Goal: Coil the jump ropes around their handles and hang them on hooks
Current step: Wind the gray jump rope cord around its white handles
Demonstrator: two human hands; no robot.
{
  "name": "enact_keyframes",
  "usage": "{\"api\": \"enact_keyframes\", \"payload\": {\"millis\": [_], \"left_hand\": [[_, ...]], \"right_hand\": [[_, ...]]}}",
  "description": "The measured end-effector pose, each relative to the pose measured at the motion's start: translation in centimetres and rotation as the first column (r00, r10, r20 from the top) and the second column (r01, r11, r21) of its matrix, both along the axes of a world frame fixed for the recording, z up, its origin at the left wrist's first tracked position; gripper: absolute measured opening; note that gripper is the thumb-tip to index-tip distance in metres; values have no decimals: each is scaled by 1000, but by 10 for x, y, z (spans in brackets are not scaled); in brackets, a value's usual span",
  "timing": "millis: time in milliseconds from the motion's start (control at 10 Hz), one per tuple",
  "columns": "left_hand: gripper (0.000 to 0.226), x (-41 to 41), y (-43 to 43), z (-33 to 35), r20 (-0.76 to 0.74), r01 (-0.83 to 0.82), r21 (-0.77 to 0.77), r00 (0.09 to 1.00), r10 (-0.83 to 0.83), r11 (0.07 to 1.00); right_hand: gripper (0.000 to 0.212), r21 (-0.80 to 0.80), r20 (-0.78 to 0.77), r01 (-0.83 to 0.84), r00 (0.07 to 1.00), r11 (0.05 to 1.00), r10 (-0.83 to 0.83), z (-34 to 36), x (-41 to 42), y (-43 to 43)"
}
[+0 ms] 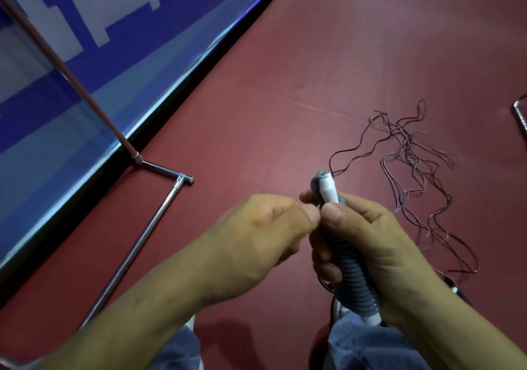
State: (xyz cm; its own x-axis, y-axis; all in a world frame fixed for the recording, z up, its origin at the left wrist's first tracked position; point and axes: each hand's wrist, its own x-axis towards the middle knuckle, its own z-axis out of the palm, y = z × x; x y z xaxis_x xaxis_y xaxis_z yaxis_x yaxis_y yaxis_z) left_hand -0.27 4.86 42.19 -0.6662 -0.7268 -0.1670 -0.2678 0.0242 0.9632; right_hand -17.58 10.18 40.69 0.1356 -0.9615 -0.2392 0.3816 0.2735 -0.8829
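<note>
My right hand (pixel 379 255) grips the grey ribbed jump rope handles (pixel 352 272), held together upright with a white tip at the top. A thin dark rope (pixel 410 153) runs from the top of the handles and lies in a loose tangle on the red floor to the right. My left hand (pixel 256 235) is beside the handles, fingers curled, its fingertips pinching at the rope near the upper part of the handles; the pinched bit is too small to see clearly.
A chrome rack (pixel 148 233) has its foot bar on the floor at the left and its pole rising to the upper left. A blue banner wall (pixel 94 56) runs behind it. A metal object (pixel 520 113) shows at the right edge. My knees are below.
</note>
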Motion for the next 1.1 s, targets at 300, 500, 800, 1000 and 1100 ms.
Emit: {"api": "enact_keyframes", "payload": {"millis": [300, 500, 800, 1000, 1100], "left_hand": [[61, 5, 7, 4, -16, -36, -193, 999, 33, 981], [52, 1, 8, 6, -32, -19, -230, 999, 12, 973], [28, 12, -9, -7, -15, -185, -214, 982, 186, 959], [29, 7, -3, 3, -224, -333, -47, 922, 314, 942], [13, 10, -7, 6, -328, -243, 273, 886, 327, 931]], "right_hand": [[27, -67, -306, -48, 952, 997, 25, -4, 6, 0], [50, 24, -231, -140, 963, 990, 141, -5, 2, -3], [29, 56, -300, -94, 948, 994, 107, -10, -2, -6], [23, 96, -14, -114, 993, 989, 116, -6, 2, -3], [25, 131, 142, -100, 986, 986, 81, -1, 3, -4]]}}
